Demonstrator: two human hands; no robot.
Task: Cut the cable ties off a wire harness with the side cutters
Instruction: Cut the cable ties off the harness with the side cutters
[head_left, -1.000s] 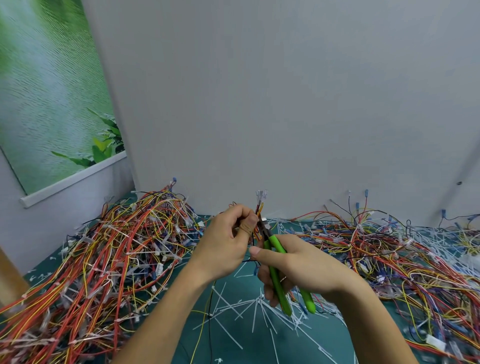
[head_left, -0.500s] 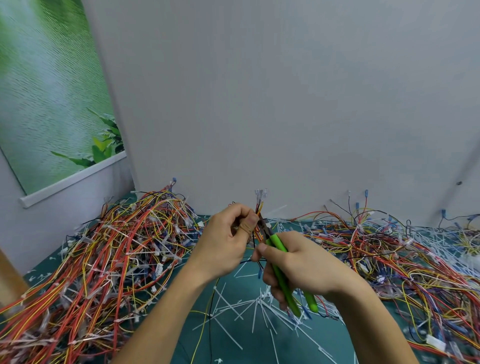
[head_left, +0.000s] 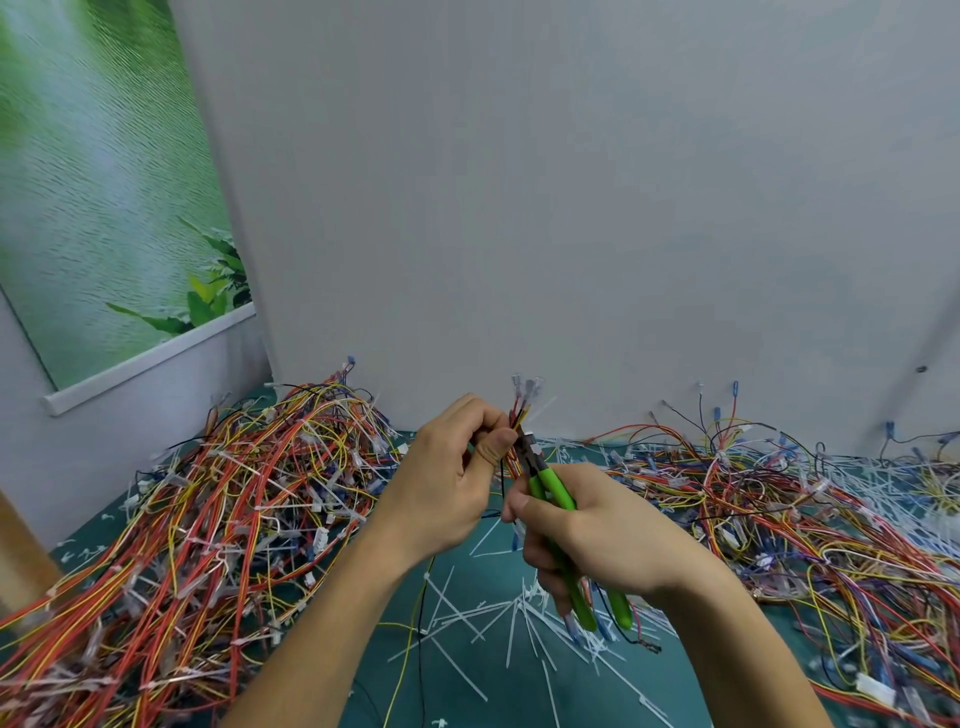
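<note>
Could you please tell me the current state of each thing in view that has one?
left hand: pinches the wire harness, terminals pointing up
right hand: grips the side cutters by the green handles
side cutters: nose at the harness by the left thumb
cut cable ties: loose on the green mat
left wire pile: white ties on it

Side cutters (head_left: 551, 492): bright green handles. Wire harness (head_left: 521, 415): red, yellow, black strands. Cut ties (head_left: 519, 618): white, on teal mat (head_left: 519, 701). Left pile (head_left: 234, 519), right pile (head_left: 779, 519): red, orange, yellow, some blue. Far-left poster (head_left: 104, 182): green, rippled.
</note>
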